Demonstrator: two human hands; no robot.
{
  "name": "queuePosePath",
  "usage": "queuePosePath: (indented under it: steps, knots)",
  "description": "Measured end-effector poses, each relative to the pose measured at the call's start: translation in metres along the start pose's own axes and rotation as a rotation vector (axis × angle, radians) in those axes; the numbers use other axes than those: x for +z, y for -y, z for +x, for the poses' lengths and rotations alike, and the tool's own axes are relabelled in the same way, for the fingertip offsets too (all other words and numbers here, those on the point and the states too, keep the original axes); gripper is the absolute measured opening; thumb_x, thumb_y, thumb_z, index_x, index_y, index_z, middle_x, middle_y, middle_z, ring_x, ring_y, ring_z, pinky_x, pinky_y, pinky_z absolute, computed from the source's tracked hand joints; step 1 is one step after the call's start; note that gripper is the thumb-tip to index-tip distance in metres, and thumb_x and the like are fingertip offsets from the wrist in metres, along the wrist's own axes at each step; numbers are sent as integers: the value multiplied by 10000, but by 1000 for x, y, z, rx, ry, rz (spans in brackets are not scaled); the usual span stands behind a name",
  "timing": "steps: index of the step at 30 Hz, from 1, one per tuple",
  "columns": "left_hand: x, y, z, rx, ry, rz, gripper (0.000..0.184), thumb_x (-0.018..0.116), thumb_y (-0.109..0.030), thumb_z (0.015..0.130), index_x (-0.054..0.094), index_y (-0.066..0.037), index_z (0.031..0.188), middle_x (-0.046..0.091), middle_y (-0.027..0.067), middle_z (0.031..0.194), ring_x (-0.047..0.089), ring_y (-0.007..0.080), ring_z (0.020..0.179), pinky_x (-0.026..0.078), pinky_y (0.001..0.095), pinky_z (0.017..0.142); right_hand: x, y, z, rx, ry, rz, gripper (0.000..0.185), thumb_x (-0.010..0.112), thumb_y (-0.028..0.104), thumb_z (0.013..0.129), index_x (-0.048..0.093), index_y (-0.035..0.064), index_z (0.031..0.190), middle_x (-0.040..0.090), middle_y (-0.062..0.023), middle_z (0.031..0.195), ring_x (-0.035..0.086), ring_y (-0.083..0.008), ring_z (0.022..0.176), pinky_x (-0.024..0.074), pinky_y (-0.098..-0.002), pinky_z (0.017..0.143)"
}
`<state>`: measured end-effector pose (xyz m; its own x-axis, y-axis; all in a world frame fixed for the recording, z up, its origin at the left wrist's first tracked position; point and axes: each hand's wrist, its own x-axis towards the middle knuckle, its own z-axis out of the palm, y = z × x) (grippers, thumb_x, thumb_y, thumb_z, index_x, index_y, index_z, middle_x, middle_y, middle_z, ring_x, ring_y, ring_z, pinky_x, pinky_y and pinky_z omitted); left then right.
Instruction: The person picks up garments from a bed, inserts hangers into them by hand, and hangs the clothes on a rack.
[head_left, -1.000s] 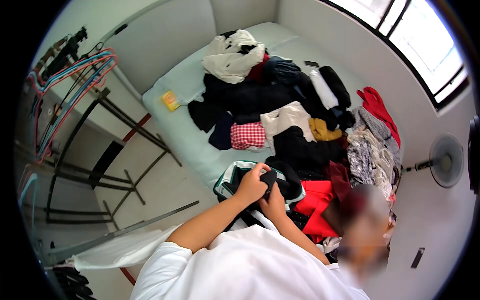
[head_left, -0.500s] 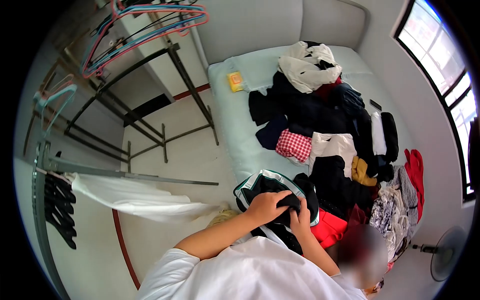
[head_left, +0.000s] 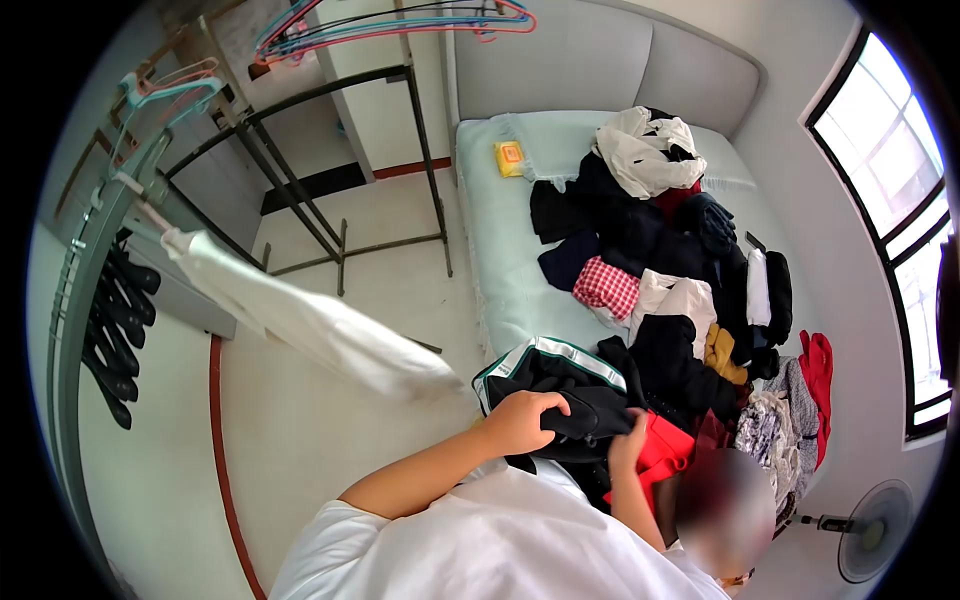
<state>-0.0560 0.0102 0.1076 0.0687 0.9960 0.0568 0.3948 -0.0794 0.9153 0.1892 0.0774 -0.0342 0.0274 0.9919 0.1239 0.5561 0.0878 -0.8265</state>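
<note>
A black garment with a white band edged in green (head_left: 575, 405) lies bunched at the near edge of the bed, in front of me. My left hand (head_left: 526, 422) is closed on its black cloth, the thumb on top. On the other side, my right hand (head_left: 627, 447) is closed at the garment's right edge, slightly blurred. The cloth between the two hands is spread fairly flat. Close to my right hand lies a bright red piece of fabric (head_left: 662, 450). Which kind of garment I hold cannot be made out.
Piled clothes cover the bed (head_left: 500, 240), among them a red checked cloth (head_left: 607, 287) and a mustard one (head_left: 724, 355). A yellow packet (head_left: 508, 158) lies near the headboard. To the left stand a rack with black hangers (head_left: 120, 340) and a hanging white garment (head_left: 320, 315). A fan (head_left: 873, 531) stands right.
My hands have moved apart, the right one shifting rightward, and the black cloth between them is stretched wider. The view has turned, so the room appears shifted.
</note>
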Motion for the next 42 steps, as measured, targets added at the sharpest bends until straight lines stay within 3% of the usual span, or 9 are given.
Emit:
queuePosePath:
  steps: [1,6,13,17,23,25,27,31,42]
  knots:
    - [-4,-3,-16,53,13,37,305,578,-28,597,579,-66,900,607,113,761,588,279,714,450,331,637,-10,23,3,-7,-57,183,204,473,-41,738,481,34,927,505,-48,866,482,-156,829,397,-262,777]
    - [-29,-36,-98,48,-17,-46,401,606,-20,597,519,-83,983,569,135,892,559,309,820,441,361,691,-70,164,-1,-354,-223,638,112,481,38,811,445,31,917,394,48,689,404,-32,625,303,-167,568]
    - [-50,-25,-233,0,-170,133,345,588,-86,602,543,-48,942,578,136,878,558,314,845,452,377,735,-71,261,-98,-378,-127,778,148,523,48,770,464,15,902,470,6,691,472,-53,616,412,-170,597]
    - [-44,12,-298,-266,-383,-243,171,539,-75,628,570,-14,785,548,143,657,553,288,643,444,320,617,-36,268,-143,-281,406,744,225,604,96,740,482,30,918,501,19,724,496,-55,662,358,-170,589]
    - [-98,-92,-377,311,-733,38,97,519,-33,542,520,-13,637,480,84,547,457,229,463,343,295,446,-64,324,-201,-327,445,993,254,602,150,758,461,24,928,541,-30,761,550,-87,670,428,-191,635]
    - [-103,-101,-388,295,-912,106,101,508,-41,527,517,-15,625,462,89,521,453,260,454,350,302,446,-48,335,-196,-618,637,606,199,548,68,712,508,15,899,575,-34,774,562,-129,703,433,-220,648]
    - [-101,-69,-395,-46,-1067,131,88,484,-40,568,509,7,639,451,106,522,444,231,460,347,294,454,-10,332,-189,-560,1074,355,229,520,39,667,537,-3,892,603,-86,770,571,-185,713,441,-261,651]
    - [-74,-18,-447,-334,-1363,-148,97,478,-53,624,506,35,653,461,69,523,379,121,497,340,277,475,35,310,-216,-665,1224,50,278,511,30,675,556,22,949,597,-207,803,588,-357,806,455,-354,714]
    - [36,-87,-526,-568,-1848,104,77,510,-38,646,523,14,701,453,88,546,419,142,500,360,280,480,119,311,-295,-945,1945,160,421,448,-67,650,548,42,1044,584,-122,865,575,-239,852,442,-294,789]
